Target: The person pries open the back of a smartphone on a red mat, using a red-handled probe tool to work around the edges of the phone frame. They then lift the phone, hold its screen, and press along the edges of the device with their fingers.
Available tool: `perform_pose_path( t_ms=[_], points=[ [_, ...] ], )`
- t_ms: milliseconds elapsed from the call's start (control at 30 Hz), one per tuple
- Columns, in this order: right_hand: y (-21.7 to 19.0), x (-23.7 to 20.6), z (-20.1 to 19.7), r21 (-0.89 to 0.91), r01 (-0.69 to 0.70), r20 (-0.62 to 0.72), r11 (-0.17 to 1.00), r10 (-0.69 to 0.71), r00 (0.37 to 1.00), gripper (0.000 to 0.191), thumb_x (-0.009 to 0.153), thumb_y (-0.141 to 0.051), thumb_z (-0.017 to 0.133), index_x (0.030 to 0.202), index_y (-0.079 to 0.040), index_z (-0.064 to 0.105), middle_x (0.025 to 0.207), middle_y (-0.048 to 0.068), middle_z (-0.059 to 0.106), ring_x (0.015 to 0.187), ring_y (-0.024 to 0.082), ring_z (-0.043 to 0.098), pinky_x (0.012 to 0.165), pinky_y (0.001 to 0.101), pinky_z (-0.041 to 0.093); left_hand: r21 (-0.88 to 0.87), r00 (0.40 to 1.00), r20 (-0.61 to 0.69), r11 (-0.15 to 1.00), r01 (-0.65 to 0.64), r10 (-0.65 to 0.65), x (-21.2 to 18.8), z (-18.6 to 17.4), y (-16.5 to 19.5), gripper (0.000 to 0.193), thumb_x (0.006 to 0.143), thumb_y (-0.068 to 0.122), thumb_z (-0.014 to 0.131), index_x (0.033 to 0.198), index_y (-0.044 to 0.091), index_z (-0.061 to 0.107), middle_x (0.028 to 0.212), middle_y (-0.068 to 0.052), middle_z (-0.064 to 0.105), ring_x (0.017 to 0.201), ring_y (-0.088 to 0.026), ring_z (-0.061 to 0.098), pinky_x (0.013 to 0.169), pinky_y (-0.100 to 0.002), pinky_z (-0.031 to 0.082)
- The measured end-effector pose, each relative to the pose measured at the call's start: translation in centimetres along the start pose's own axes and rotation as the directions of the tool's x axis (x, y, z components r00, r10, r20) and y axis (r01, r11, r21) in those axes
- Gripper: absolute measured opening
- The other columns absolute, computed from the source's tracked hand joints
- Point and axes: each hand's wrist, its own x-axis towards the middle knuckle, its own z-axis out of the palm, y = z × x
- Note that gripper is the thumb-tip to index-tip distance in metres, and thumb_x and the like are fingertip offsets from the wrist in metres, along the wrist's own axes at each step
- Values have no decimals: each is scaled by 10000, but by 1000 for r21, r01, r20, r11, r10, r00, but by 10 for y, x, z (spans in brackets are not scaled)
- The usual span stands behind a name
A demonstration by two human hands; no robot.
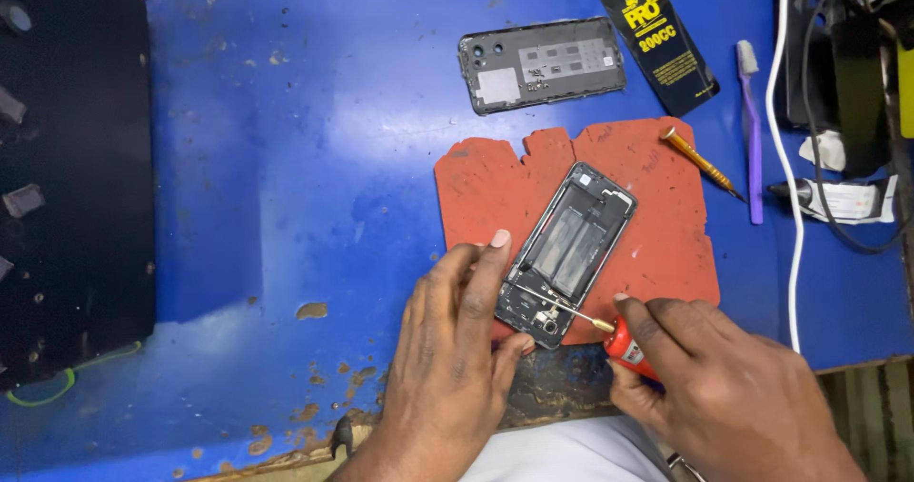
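A bright blue tabletop (286,158), chipped to brown along its near edge. On it lies an orange-red mat (666,244) under a black, opened phone (568,253). A red-handled screwdriver (624,344) has a silver shaft. Farther off lie a grey back cover (541,64), purple toothbrush (752,130), white cable (790,206), and an orange-handled screwdriver (700,161).

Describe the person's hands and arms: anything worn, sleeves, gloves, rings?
Both the left hand and the right hand are bare: no gloves, rings, watch or bands visible. Wrists and visible forearms are uncovered, no sleeves in view. Fingernails are short and unpainted.
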Motion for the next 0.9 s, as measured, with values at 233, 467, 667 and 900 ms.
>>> perform_pose_path(
  t_ms=[233, 467, 667, 900],
  points=[
    [2, 2, -1, -11, -9, 46, 1000, 10, 999, 613, 724, -451, 820, 1229, -112, 751, 995, -4, 717, 872, 170, 720, 633, 346, 575, 0, 1000, 18, 1000, -3, 3, 0, -1, -2, 924, 815, 158, 817, 1572, 77, 292, 1389, -226, 451, 1203, -391, 527, 1028, -514, 436],
    [-6, 2, 0, 31, 35, -24, 999, -35, 999, 490, 769, -348, 801, 1188, -99, 756, 982, 4, 716, 811, 165, 697, 636, 349, 567, -1, 1000, 26, 1000, -1, 2, 1, -2, -2, 904, 824, 165, 809, 1566, 61, 303, 1386, -226, 452, 1193, -385, 530, 1025, -509, 439],
    [-1, 7, -4, -19, 18, 3, 1000, -18, 1000, 592, 732, -457, 818, 1195, -94, 752, 974, 13, 716, 849, 182, 713, 617, 345, 570, -15, 999, 37, 1000, 9, -9, 1, -3, -1, 895, 829, 164, 805, 1564, 55, 306, 1379, -225, 455, 1190, -378, 532, 1026, -506, 440],
    [2, 3, 0, 21, 2, 58, 1000, -3, 998, 626, 717, -454, 822, 1233, -110, 742, 985, -13, 709, 853, 166, 710, 628, 343, 571, -8, 998, 53, 1000, 27, -26, 2, -2, -2, 912, 814, 165, 817, 1559, 55, 302, 1377, -226, 449, 1185, -377, 526, 1012, -505, 439]
  ],
)
